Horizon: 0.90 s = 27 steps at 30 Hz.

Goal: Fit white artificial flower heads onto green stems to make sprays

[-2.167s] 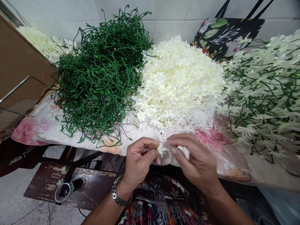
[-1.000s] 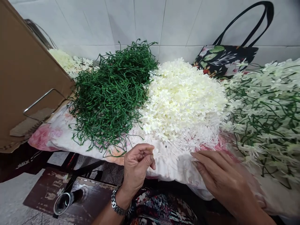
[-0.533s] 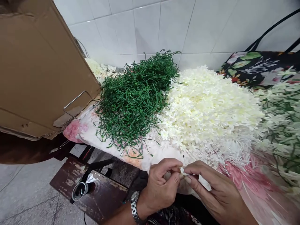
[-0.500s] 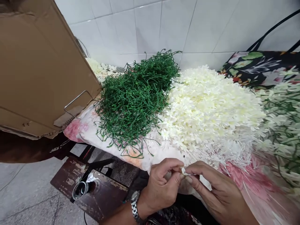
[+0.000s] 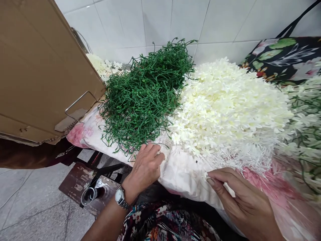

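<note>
My left hand, a watch on its wrist, is at the front edge of a tangled heap of green plastic stems. Its fingers are curled; a small pale bit shows by the forefinger, and what the fingertips hold is hidden. My right hand pinches a small white artificial flower piece between thumb and forefinger, just above the cloth. Behind it spreads a large pile of cream-white artificial flowers, with thin white stalks along its front side.
A floral cloth covers the work surface. On the left stands a big cardboard box with a bent wire. Flowers on green stems lie at the right. Below left is a brown stool holding a glass.
My hands, together over the cloth before, have parted. The left has moved left and up to the green stems; the right has shifted slightly right, still pinching a white piece.
</note>
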Each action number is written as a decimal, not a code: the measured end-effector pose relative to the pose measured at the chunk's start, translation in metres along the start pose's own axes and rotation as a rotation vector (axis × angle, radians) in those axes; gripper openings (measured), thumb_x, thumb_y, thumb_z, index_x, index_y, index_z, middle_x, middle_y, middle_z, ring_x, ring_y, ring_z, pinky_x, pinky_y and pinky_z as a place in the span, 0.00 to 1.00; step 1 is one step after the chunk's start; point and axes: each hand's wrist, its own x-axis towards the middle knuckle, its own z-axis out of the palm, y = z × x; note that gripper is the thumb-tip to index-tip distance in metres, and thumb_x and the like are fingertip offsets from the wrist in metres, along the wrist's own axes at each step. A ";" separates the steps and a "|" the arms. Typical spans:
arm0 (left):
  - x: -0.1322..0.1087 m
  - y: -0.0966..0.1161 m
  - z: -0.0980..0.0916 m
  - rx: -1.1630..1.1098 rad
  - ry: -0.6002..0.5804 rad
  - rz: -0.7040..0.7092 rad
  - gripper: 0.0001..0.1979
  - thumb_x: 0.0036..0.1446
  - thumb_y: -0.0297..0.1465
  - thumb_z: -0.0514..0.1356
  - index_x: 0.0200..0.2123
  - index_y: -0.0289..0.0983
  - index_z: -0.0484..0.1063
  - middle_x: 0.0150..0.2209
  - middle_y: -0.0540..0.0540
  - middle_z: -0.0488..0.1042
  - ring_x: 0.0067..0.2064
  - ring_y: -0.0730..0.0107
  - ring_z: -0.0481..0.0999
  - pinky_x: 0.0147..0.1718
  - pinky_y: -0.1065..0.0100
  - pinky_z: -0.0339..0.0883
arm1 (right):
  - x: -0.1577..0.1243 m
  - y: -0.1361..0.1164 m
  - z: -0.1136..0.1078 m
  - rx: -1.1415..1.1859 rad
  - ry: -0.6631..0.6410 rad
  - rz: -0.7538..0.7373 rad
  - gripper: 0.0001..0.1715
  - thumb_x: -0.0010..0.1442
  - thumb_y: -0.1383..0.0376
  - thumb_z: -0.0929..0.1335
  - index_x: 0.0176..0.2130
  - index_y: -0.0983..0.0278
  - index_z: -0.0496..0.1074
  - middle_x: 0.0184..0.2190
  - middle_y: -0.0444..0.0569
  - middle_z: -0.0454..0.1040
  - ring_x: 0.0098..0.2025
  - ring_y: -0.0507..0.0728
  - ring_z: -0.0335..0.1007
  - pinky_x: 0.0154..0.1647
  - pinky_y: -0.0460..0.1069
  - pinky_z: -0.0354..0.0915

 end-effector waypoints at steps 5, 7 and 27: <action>0.000 0.001 -0.002 -0.174 0.150 -0.037 0.13 0.49 0.16 0.51 0.26 0.36 0.70 0.33 0.44 0.71 0.34 0.65 0.65 0.32 0.63 0.56 | 0.000 -0.001 0.000 0.030 0.025 0.068 0.04 0.58 0.69 0.64 0.34 0.61 0.68 0.27 0.45 0.73 0.27 0.52 0.71 0.27 0.46 0.67; 0.001 0.003 -0.004 -0.284 0.234 -0.053 0.12 0.50 0.16 0.51 0.28 0.36 0.70 0.33 0.44 0.72 0.37 0.65 0.67 0.35 0.62 0.58 | 0.004 -0.003 -0.001 0.057 0.037 0.074 0.03 0.58 0.69 0.64 0.34 0.61 0.67 0.26 0.45 0.72 0.26 0.52 0.70 0.26 0.45 0.66; 0.002 0.066 -0.010 -1.715 -0.024 -0.435 0.10 0.57 0.37 0.57 0.28 0.37 0.70 0.24 0.51 0.63 0.22 0.75 0.64 0.21 0.73 0.61 | 0.029 -0.040 -0.020 0.316 -0.049 0.064 0.06 0.60 0.69 0.64 0.30 0.62 0.66 0.24 0.41 0.66 0.25 0.47 0.63 0.26 0.43 0.60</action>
